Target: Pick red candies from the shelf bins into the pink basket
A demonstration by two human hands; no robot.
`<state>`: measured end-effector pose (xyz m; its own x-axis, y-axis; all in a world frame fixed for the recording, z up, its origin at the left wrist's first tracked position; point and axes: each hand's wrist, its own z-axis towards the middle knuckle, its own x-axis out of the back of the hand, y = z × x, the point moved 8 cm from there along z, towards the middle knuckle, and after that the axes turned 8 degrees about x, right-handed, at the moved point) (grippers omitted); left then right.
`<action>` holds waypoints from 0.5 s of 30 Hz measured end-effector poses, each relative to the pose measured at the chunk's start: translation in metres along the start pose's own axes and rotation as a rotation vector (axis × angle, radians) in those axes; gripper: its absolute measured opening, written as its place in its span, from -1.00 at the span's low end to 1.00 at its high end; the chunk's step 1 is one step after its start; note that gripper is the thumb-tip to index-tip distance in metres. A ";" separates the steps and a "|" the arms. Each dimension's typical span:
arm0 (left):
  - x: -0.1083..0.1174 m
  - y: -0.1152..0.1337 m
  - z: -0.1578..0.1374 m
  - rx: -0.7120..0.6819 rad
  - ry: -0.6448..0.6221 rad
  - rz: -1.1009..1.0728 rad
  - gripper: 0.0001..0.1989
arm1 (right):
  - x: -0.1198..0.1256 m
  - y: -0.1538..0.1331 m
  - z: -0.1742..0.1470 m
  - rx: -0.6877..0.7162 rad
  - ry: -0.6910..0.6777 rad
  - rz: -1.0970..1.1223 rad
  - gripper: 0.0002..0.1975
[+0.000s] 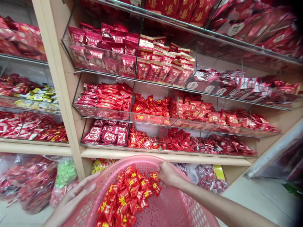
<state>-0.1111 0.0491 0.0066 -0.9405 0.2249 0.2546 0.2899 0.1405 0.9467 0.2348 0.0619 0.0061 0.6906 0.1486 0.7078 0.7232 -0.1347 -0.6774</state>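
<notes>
A pink plastic basket [174, 208] fills the bottom centre of the head view, tilted toward me. A heap of red candies with gold characters [127, 197] lies inside it. My left hand [75, 193] grips the basket's left rim from outside. My right hand [168, 174] reaches over the far rim, its fingers closed on a few of the red candies at the top of the heap. Right behind the basket stand shelves of clear bins with red wrapped sweets [151, 108].
A cream wooden shelf post [59, 85] rises at left, with a front ledge [165, 157] just beyond the basket. Big plastic bags of candy [28, 183] sit on the floor at left, and more bags [208, 176] under the ledge. Pale floor [267, 197] lies at right.
</notes>
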 end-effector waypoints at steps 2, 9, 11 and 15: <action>0.002 0.002 0.000 0.030 0.044 0.043 -0.36 | -0.008 0.006 0.001 -0.056 -0.033 0.048 -0.77; 0.006 -0.003 0.007 0.039 0.057 -0.060 -0.40 | -0.023 0.008 0.000 -0.105 -0.116 0.080 -0.85; 0.008 -0.007 0.010 0.033 0.065 -0.059 -0.45 | -0.022 0.007 -0.002 -0.114 -0.160 -0.045 -0.89; 0.011 -0.008 0.009 0.031 0.105 -0.075 -0.47 | 0.016 -0.038 -0.006 0.104 -0.045 -0.481 -0.85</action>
<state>-0.1222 0.0593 0.0002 -0.9727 0.1108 0.2037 0.2215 0.1838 0.9577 0.2183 0.0635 0.0445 0.2763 0.2123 0.9373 0.9540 0.0573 -0.2941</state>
